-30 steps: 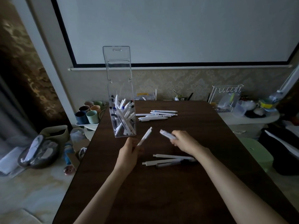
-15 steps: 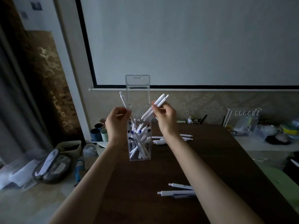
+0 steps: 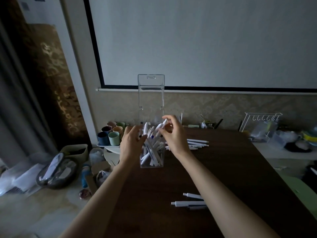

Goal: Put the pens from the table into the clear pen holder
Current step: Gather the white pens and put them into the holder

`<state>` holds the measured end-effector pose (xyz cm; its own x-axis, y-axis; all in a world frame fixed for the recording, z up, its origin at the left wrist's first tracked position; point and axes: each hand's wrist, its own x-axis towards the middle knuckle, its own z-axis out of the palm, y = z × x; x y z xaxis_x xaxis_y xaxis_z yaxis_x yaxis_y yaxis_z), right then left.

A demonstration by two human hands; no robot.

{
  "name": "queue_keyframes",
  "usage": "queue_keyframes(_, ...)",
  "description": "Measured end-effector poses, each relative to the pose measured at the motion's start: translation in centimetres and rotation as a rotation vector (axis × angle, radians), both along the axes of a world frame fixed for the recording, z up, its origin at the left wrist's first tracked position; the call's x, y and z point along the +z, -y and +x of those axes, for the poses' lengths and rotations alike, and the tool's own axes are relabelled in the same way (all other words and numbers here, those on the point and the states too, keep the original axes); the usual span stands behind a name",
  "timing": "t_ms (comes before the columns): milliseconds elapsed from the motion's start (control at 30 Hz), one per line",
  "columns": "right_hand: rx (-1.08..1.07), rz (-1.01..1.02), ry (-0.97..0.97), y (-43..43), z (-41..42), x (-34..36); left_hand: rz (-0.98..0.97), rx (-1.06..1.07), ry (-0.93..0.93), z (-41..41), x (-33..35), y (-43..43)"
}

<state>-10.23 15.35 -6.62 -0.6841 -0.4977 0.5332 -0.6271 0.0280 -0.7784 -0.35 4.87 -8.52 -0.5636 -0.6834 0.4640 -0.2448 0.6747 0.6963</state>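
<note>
Entry: left hand (image 3: 132, 143), fingers loose, beside pen holder (image 3: 151, 100). The right hand (image 3: 174, 136) is at a pen (image 3: 162, 124); grip unclear. Advice: release it upright, between both hands.

Glossy highlights are being thrown back by the tall clear rectangular plastic pen holder (image 3: 151, 93), its smooth walls being seen straight through. The slim white pens (image 3: 197, 143) are being shown as smooth, matt plastic. A faint wood grain with a dull, low sheen is being displayed by the dark brown rectangular table (image 3: 171, 182).
</note>
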Motion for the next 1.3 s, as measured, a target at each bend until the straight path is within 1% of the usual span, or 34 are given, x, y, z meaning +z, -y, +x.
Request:
queue_keyframes(67,-0.024,0.015,-0.095,-0.3,-0.1,-0.2,-0.012,-0.035,0.025,0.1,-0.3,0.0)
queue_keyframes(133,-0.033,0.103,-0.155,-0.5,-0.1,0.3,-0.048,-0.05,0.076,0.3,-0.6,-0.3)
queue_keyframes(167,-0.041,0.188,-0.243,-0.4,-0.2,0.6,-0.09,-0.041,0.082,0.4,-0.9,-0.6)
queue_keyframes(233,-0.034,0.407,-0.483,-0.8,-0.8,1.2,-0.185,-0.002,0.06,1.0,-1.8,-1.7)
queue_keyframes(267,-0.031,0.497,-0.55,-1.2,-1.2,1.4,-0.216,-0.002,0.036,1.4,-2.5,-2.6)
queue_keyframes(300,-0.037,0.561,-0.575,-1.8,-1.7,1.4,-0.228,-0.028,0.015,1.9,-3.3,-3.8)
queue_keyframes(333,-0.038,0.599,-0.561,-2.5,-2.2,1.1,-0.222,-0.071,0.006,2.5,-4.1,-5.0)
queue_keyframes(367,-0.024,0.598,-0.508,-3.5,-2.5,0.6,-0.198,-0.122,0.019,3.0,-5.1,-6.2)
queue_keyframes(400,0.017,0.552,-0.403,-4.8,-2.8,0.0,-0.162,-0.185,0.051,3.4,-6.1,-7.4)
queue_keyframes(467,0.105,0.422,-0.114,-7.8,-2.4,-1.4,-0.077,-0.326,0.187,4.1,-7.6,-9.5)
queue_keyframes(500,0.115,0.392,0.001,-9.3,-2.1,-2.2,-0.053,-0.382,0.284,4.3,-8.3,-10.4)
queue_keyframes(533,0.108,0.404,0.076,-10.9,-1.9,-3.0,-0.049,-0.418,0.383,4.3,-8.9,-11.1)
queue_keyframes(600,0.142,0.52,0.164,-13.7,-1.7,-4.3,-0.086,-0.433,0.513,4.4,-9.6,-12.0)
queue_keyframes(667,0.275,0.712,0.26,-16.2,-1.4,-5.1,-0.112,-0.418,0.54,4.3,-9.8,-12.5)
queue_keyframes(700,0.34,0.84,0.282,-17.3,-1.1,-5.3,-0.107,-0.414,0.538,4.2,-9.9,-12.6)
queue_keyframes(767,0.379,1.075,0.224,-18.6,-0.5,-6.4,-0.081,-0.406,0.521,4.1,-10.0,-12.8)
queue_keyframes(800,0.347,1.118,0.163,-18.9,-0.1,-6.9,-0.063,-0.397,0.5,4.1,-10.0,-12.8)
queue_keyframes(867,0.27,1.071,0.068,-18.7,1.0,-7.6,-0.02,-0.377,0.442,4.1,-10.2,-12.8)
queue_keyframes(933,0.249,1.04,0.021,-18.0,1.7,-7.9,0.029,-0.362,0.354,4.2,-10.2,-12.7)
queue_keyframes(1033,0.259,1.107,-0.065,-16.8,2.2,-7.9,0.161,-0.298,0.218,4.4,-9.8,-12.3)
queue_keyframes(1100,0.221,1.141,-0.139,-16.1,2.3,-8.0,0.175,-0.26,0.192,4.7,-9.8,-11.6)
queue_keyframes(1167,0.174,1.108,-0.13,-15.6,2.3,-8.1,0.186,-0.243,0.171,5.2,-9.7,-10.8)
queue_keyframes(1233,0.136,0.939,-0.013,-15.2,2.2,-7.8,0.179,-0.23,0.14,5.8,-9.4,-10.0)
queue_keyframes(1300,0.094,0.647,0.135,-14.7,2.0,-7.0,0.155,-0.201,0.096,6.3,-8.6,-9.2)
